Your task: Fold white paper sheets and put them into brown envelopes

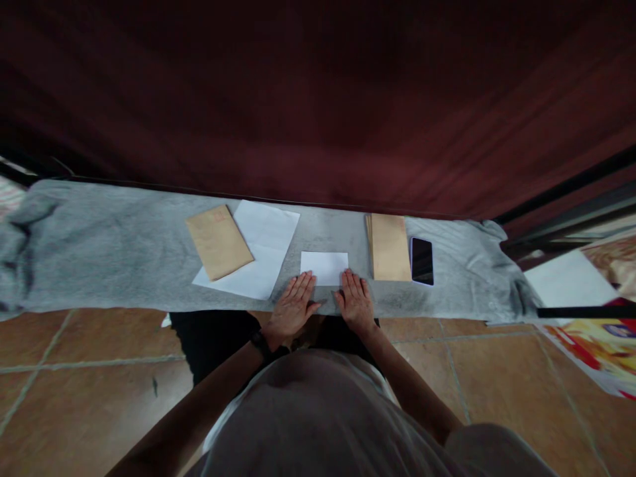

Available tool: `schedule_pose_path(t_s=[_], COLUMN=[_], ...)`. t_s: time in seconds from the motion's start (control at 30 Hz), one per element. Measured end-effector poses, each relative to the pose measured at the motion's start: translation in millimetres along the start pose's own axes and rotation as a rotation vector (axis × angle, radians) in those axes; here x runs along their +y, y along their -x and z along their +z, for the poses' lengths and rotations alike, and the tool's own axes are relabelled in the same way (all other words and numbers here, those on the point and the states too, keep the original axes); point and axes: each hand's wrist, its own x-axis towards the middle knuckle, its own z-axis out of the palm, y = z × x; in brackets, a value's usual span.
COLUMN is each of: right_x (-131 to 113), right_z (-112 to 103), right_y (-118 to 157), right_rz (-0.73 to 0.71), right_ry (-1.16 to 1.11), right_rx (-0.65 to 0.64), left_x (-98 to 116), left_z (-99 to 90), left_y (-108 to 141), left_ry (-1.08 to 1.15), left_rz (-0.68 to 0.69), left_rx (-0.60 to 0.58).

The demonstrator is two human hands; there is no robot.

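A small white rectangle of paper (324,265), perhaps folded, lies flat on the grey cloth in front of me. My left hand (294,301) rests palm down, its fingertips over the paper's lower left corner. At the lower right corner, my right hand (356,299) lies flat with its fingertips on or beside the edge. Both hands have their fingers stretched out and grip nothing. Left of the paper are larger white sheets (268,242) with a brown envelope (218,242) on top. Several more brown envelopes (391,248) are stacked to the right.
A dark-screened phone (422,261) lies right of the stacked envelopes. Grey cloth (114,252) covers the narrow surface, and a dark red panel (318,119) rises behind it. Beyond the right end are a white sheet (571,283) and a colourful printed sheet (603,351).
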Motion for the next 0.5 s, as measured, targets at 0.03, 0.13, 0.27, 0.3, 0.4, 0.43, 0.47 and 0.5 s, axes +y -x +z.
schedule_pose_path(t_s=[0.03,0.13,0.27,0.3,0.4,0.43,0.47,0.5], right_x=[0,0,-7,-10,-24,-29,-34,-38], right_z=[0,-3,-7,-7,-5,-2,0,4], right_y=[0,-1,-12,-17,-33,-38,-43,-48], right_rz=[0.001,0.011,-0.002,-0.031,-0.174,-0.212,-0.231,-0.235], right_ry=[0.001,-0.002,-0.048,-0.073,-0.158,-0.174,-0.178,-0.172], right_rx=[-0.001,-0.008,-0.038,-0.06,-0.156,-0.186,-0.206,-0.218], left_x=[2,5,3,3,2,1,1,1], left_z=[0.7,2.3,4.1,4.6,7.0,8.2,9.5,10.9], left_y=[2,6,8,8,8,8,9,9], left_ry=[0.003,0.011,0.029,0.031,0.029,0.028,0.028,0.03], left_rz=[0.009,0.012,0.023,0.025,0.027,0.03,0.033,0.039], left_rx=[-0.006,-0.007,-0.006,-0.005,-0.005,-0.003,-0.002,0.0])
